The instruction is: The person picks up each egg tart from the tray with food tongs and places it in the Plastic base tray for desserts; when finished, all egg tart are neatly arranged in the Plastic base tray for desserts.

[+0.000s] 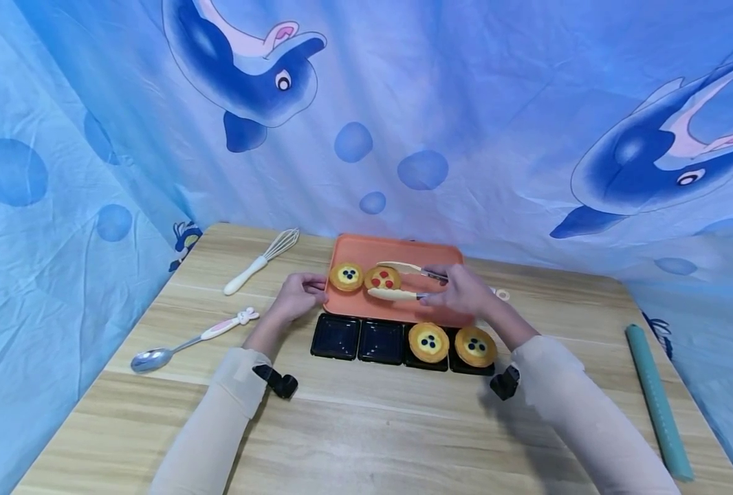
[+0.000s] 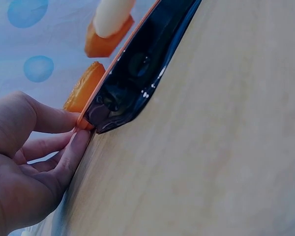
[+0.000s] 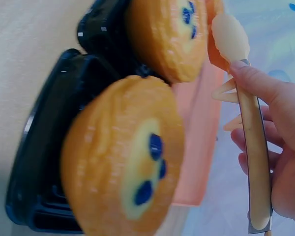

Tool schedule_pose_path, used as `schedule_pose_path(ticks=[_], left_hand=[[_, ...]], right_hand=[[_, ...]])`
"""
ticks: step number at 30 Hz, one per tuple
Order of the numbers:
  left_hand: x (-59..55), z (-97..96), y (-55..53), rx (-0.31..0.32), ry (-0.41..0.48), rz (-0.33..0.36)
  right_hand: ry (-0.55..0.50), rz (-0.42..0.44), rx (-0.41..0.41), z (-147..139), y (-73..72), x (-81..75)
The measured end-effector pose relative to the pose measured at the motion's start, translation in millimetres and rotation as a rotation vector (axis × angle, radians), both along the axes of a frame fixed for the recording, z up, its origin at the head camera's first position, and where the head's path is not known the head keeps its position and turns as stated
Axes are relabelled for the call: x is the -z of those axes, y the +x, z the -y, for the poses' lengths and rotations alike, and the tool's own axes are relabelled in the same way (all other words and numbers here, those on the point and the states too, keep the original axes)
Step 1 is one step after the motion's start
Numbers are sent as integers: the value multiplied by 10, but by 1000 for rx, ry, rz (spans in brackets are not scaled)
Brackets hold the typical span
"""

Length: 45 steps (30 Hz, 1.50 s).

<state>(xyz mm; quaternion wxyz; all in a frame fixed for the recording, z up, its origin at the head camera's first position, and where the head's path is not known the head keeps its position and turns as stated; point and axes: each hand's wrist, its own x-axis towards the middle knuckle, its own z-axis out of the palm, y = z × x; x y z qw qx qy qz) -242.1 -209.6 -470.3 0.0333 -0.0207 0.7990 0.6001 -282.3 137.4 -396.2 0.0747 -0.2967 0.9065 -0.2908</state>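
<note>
My left hand [image 1: 295,299] pinches the left edge of an orange tray [image 1: 397,247] between thumb and fingers; the left wrist view shows this grip close up. A pair of cream-tipped tongs [image 1: 397,295] is in my right hand [image 1: 462,292]. The tongs' tips stand on either side of a tart with red berries [image 1: 381,273], close over the tray. Beside it on the tray, at the left end, sits a tart with blue berries [image 1: 346,276]. In the right wrist view, thumb and fingers wrap the tongs' handle [image 3: 255,162].
Along the tray's near side runs a row of black square containers. The two left ones [image 1: 335,337] hold nothing; the two right ones hold blueberry tarts [image 1: 428,342]. A whisk [image 1: 261,262] and a spoon [image 1: 187,342] lie left, a green rod [image 1: 657,402] far right.
</note>
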Motion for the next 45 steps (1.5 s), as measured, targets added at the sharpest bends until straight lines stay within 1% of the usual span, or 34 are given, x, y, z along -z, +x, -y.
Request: schedule_pose_path(ticks=[5,10,15,19,24,30,37,45], left_hand=[[-5,-3,6,-3,1,2],[-13,-2,8,-5,3,8],[-19,-14,-12,-2,3,7],[-12,-18,-21,9,6,-7],[-9,-6,-3,9,1,-16],[7,1,0,0,12,0],[-5,-5,12,-3,4,7],[-17,-14,13,0,-9,7]], right_hand=[[-17,-34,-1,-12,13,-101],[-20,-76,-31,-48,73,-197],[-17,-115,-74,-148,177,-330],[6,-131,-75,-216,273,-398],[8,-120,-79,-210,400,-375],[22,-109,-104,-186,523,-321],[31,-108,-116,-196,612,-252],[91,-104,-145,-212,679,-130]])
